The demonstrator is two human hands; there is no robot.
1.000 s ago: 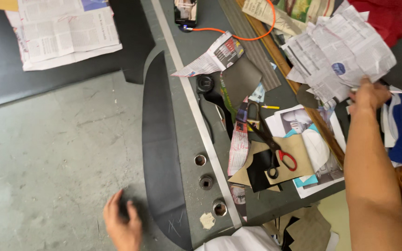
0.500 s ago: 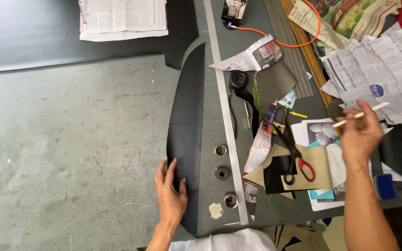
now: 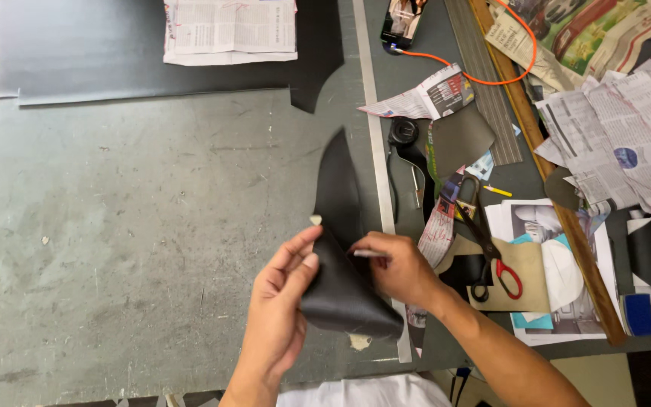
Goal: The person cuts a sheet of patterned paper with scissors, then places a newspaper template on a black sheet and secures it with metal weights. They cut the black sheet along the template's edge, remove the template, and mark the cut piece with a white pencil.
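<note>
**Both hands on a curved black leather piece at the bench edge**

Far left, a large black sheet (image 3: 152,71) lay flat on the worn grey worktable (image 3: 114,249), a folded newspaper (image 3: 229,30) on top. The left hand (image 3: 284,301) pinched the near edge of the black leather piece (image 3: 340,256) between thumb and fingers, lifting it. The right hand (image 3: 395,267) was closed round a thin pale marking stick (image 3: 369,254) at the piece. No drawn line showed yet; marking seemed barely begun. Red-handled scissors (image 3: 491,252) lay unused to the right.
</note>
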